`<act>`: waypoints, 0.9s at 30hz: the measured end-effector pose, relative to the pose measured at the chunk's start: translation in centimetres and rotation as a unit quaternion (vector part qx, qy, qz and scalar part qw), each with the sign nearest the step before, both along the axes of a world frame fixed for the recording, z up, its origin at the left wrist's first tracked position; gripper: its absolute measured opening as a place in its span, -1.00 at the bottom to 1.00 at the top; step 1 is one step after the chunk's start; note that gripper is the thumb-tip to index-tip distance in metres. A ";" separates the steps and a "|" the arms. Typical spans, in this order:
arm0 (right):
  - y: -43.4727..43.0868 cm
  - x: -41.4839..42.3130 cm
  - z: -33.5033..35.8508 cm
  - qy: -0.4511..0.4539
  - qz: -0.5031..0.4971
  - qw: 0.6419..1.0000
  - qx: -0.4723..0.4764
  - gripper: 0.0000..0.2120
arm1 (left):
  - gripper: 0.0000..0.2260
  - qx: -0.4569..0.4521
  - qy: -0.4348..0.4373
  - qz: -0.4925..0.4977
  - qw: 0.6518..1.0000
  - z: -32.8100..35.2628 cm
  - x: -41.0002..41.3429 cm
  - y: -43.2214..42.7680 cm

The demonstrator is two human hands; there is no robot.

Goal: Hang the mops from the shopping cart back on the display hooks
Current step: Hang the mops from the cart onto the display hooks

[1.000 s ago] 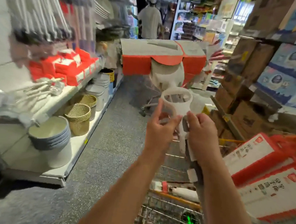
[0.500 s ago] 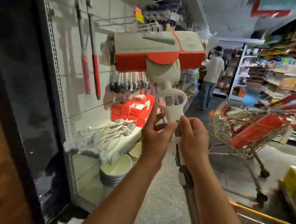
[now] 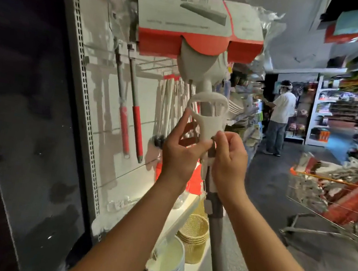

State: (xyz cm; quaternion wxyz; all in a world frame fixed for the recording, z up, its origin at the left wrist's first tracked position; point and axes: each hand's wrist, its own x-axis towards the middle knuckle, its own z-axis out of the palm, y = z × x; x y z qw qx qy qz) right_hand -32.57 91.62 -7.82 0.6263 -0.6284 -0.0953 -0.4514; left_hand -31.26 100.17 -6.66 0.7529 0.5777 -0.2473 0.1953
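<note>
I hold a mop (image 3: 201,31) upright in front of the wall display, its head in grey and orange cardboard packaging at the top of the view. My left hand (image 3: 180,149) pinches the white loop handle (image 3: 208,116) under the head. My right hand (image 3: 229,162) grips the grey pole (image 3: 216,226) just below that handle. Wire display hooks (image 3: 157,68) stick out of the white panel behind the mop. Red-handled mops (image 3: 134,118) hang on that panel to the left. The shopping cart (image 3: 334,194) with more mops stands at the right.
A perforated upright (image 3: 83,91) and a dark panel bound the display on the left. White basins (image 3: 167,268) and woven baskets (image 3: 194,235) sit on the low shelf below. A person (image 3: 278,116) stands down the aisle beside stocked shelves.
I have turned from the cart toward the wall display and raised the mop, so its head now sits high against the hooks. Both hands kept their hold near the white handle.
</note>
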 end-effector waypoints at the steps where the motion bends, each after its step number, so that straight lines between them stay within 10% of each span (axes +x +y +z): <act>1: -0.3 1.1 0.5 -0.011 0.009 1.000 0.002 -0.75 | -0.32 0.002 -0.005 0.005 1.000 0.5 1.0 -0.3; 27: -2.5 21.6 13.2 -0.158 0.196 0.968 0.011 -0.76 | -0.24 0.047 -0.163 0.260 0.951 13.7 18.2 -3.0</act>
